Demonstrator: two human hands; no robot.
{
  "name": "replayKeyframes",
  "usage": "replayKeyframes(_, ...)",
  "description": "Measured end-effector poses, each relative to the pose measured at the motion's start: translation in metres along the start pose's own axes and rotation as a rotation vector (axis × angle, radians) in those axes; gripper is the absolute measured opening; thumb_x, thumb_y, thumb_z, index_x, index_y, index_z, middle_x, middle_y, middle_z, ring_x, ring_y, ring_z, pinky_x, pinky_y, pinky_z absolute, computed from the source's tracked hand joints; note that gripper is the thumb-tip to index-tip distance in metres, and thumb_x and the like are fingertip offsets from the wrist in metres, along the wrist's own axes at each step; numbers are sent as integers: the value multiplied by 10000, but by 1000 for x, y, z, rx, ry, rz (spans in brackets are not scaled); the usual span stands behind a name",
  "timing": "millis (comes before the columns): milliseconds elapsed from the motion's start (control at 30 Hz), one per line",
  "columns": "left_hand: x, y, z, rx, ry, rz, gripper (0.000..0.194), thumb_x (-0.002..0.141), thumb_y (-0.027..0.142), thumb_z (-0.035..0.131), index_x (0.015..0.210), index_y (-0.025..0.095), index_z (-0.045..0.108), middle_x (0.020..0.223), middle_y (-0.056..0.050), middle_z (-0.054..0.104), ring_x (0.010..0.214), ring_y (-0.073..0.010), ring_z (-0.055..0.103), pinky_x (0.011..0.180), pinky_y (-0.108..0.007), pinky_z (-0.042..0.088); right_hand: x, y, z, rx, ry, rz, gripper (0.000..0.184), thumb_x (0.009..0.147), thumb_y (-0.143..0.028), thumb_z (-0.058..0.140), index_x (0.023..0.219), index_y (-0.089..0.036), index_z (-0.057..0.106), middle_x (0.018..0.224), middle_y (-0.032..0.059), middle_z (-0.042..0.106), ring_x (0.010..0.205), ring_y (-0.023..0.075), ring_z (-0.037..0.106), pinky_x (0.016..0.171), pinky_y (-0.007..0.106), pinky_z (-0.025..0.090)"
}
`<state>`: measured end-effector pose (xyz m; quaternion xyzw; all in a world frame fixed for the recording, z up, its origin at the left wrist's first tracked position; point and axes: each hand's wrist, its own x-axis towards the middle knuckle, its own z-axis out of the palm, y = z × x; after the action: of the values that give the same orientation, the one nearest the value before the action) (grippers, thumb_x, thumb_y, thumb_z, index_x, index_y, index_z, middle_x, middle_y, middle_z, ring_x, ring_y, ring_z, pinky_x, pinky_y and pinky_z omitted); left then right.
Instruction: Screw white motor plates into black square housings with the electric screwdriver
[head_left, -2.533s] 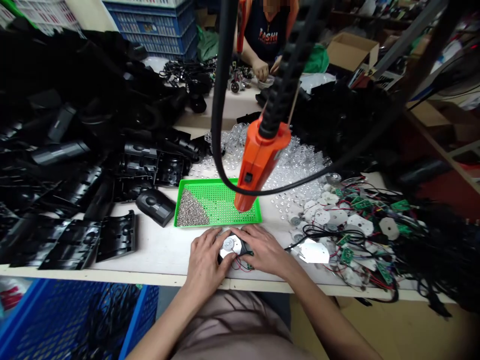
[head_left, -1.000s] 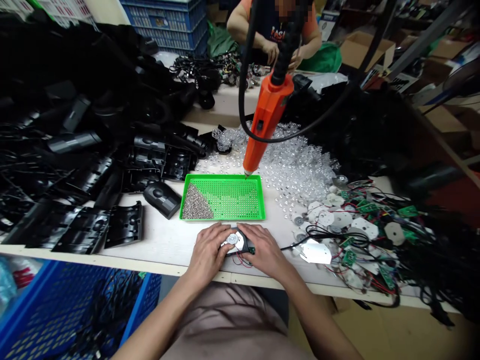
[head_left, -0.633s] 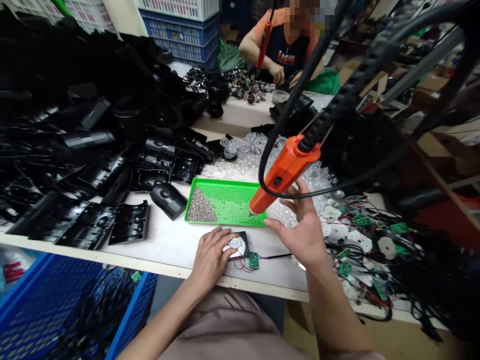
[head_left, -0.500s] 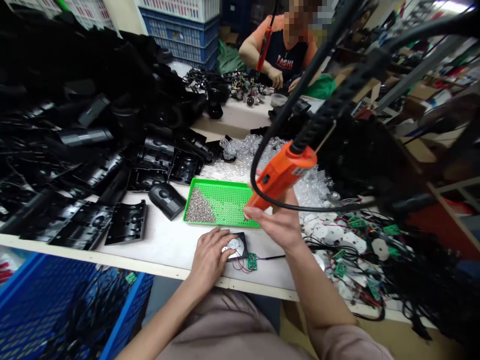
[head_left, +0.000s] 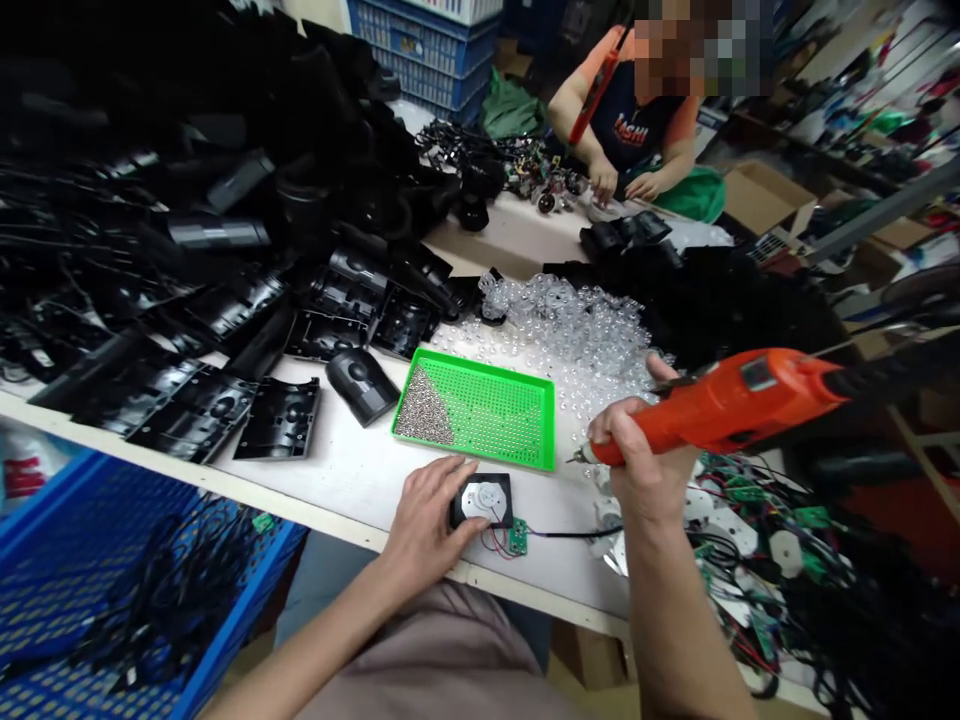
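Observation:
My left hand grips a small black plastic housing by its left side, fingers behind and thumb in front. On the housing lies a white round-ended plate, with red wires running to a green circuit board just right of it. A black cable leads from the board to the right. My right hand is wrapped round an orange electric screwdriver, tilted almost level, its tip pointing left above the table. Beyond the housing sits a green perforated tray with a heap of small screws in its left end.
Black shell halves are piled on the left, clear plastic parts behind the tray. Circuit boards and white plates lie heaped at right. A blue crate stands below the table's left edge. Across the table a person works.
My right hand has moved right, away from the tray, and the screwdriver has swung from steep to nearly level. My left thumb has shifted to the housing's front edge. The whole view has turned slightly.

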<state>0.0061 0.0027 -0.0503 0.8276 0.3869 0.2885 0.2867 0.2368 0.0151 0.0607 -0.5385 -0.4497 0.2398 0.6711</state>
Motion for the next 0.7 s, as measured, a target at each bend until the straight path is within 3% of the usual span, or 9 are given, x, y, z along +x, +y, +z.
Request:
replayKeyframes(133,3,2,5,6,-33,10,496,890,392,613,1352,269,484,1293,-116,582,1213,-301,517,979,-476,422,2,4,-4,37,-56,67,515,800,-358,672,1258,-263,458,644,-78,533,504,112,525,532,278,470)
replayKeyframes(300,3,1,21,56,-16,-9,369,945,300,500,1311,261,531,1247,-102,603,1162,-273,542,947,-442,443,9,25,-1,22,-189,145,548,819,-405,606,1305,-239,416,635,-67,557,546,140,557,623,333,519)
replayKeyframes(533,5,2,19,49,-11,14,513,954,288,479,1449,240,352,1237,-96,606,1141,-264,540,936,-431,436,2,63,10,66,-141,102,585,785,-687,497,1180,-256,490,538,-93,377,404,115,405,415,255,392)
replayKeyframes(700,7,3,17,17,-12,12,474,944,332,503,1402,244,421,1250,-96,602,1144,-267,540,938,-422,434,-4,76,11,97,-189,108,581,745,-730,521,1075,-252,522,542,-84,387,413,118,410,404,251,379)
